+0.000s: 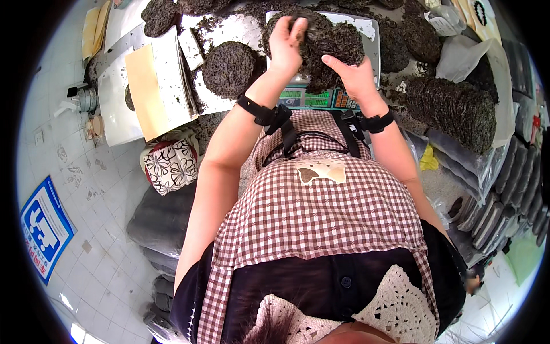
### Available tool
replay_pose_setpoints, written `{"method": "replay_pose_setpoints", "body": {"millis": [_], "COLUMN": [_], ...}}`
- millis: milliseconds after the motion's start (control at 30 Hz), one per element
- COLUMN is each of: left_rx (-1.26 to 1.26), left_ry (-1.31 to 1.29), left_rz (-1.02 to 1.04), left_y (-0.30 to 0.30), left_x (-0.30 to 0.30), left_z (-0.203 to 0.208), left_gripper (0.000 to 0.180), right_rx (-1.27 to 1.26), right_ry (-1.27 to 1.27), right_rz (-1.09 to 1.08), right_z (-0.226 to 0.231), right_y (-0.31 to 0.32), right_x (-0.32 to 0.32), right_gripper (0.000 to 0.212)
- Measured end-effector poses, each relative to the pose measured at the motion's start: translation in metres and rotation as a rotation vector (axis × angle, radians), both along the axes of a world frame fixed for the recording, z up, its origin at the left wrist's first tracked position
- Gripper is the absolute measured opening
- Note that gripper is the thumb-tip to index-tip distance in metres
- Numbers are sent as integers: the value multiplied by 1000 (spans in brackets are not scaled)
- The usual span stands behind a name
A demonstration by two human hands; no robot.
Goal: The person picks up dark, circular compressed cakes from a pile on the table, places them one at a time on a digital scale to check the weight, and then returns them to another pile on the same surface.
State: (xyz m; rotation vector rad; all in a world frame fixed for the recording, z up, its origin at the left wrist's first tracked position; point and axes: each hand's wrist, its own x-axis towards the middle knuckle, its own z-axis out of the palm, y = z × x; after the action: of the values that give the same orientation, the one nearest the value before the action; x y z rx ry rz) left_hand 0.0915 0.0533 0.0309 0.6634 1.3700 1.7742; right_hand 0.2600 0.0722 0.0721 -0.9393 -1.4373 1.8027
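Note:
Above the digital scale (372,43) I hold dark, round dried seaweed cakes. My right hand (356,77) grips a seaweed cake (341,46) from its right side, thumb laid across the top and the other fingers hidden beneath. My left hand (287,46) has its fingers curled at the dark seaweed (312,23) on the left; the fingertips are slightly blurred. Whether both hands hold one cake or two overlapping ones is unclear. A lit green display and a keypad (346,101) show on the scale's near side, partly covered by the seaweed and my right hand.
One round seaweed cake (229,69) lies left of the scale, with crumbs around it. A long stack of cakes (452,109) is at the right, near clear plastic bags (461,57). Papers with a tan envelope (146,86) lie at the left. Packed bags (501,212) are piled lower right.

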Motion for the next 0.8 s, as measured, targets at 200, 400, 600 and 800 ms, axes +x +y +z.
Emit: {"method": "replay_pose_setpoints", "body": {"millis": [200,400,600,800], "left_rx": [-56,-463,-641,-529], "left_ry": [-101,1246,1119,678], "left_rz": [198,124,63,-14], "left_y": [1,-27,-41,-22], "left_x": [-17,-31,-15,-12], "left_z": [-25,-29,-39,-25], "left_gripper": [22,84,104,108], "right_rx": [-159,-458,-569,-580], "right_ry": [333,284,255,219], "right_rz": [-358,-263,-275,-283], "right_z": [5,-17,-75,-74], "right_y": [12,41,8,19], "right_x": [-8,44,-8,11], "right_gripper": [30,31,41,42]}}
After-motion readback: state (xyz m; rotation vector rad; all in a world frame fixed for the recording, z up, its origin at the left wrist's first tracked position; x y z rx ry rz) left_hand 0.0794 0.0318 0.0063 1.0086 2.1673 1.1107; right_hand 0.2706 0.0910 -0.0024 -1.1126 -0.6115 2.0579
